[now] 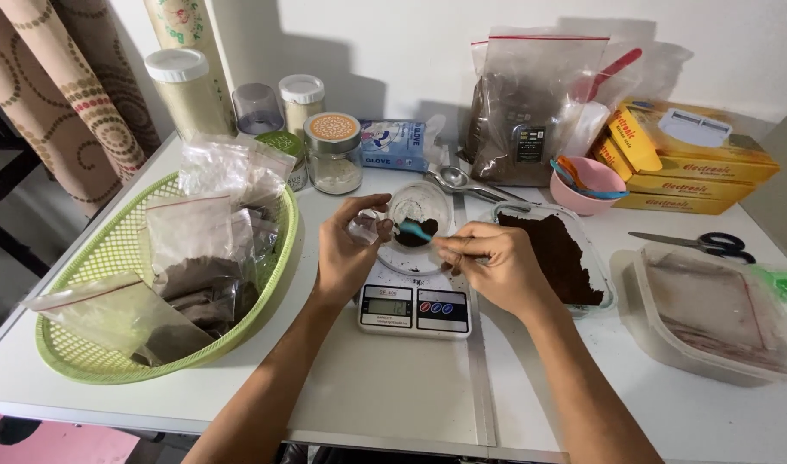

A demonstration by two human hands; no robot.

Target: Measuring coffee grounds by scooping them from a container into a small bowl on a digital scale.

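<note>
Cup [417,215] of dark powder on my scale [415,302].
My left hand [349,249] pinches its rim; my right hand [495,265] grips a blue spoon [415,230] dipped inside.

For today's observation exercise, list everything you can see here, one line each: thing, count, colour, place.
basket: one, green, table left, holding bags of powder
jars: five, clear or white-lidded, back left
glove box: one, blue, back centre
big bag: one, clear with brown powder, back
pink bowl: one, back right
yellow boxes: stacked, back right
scissors: one, black-handled, right
glass dish: one, brown powder, right of scale
lidded tub: one, clear, far right
scale: one, white, centre
cup: one, clear, on scale
left hand: steadies cup
right hand: holds blue spoon
</note>
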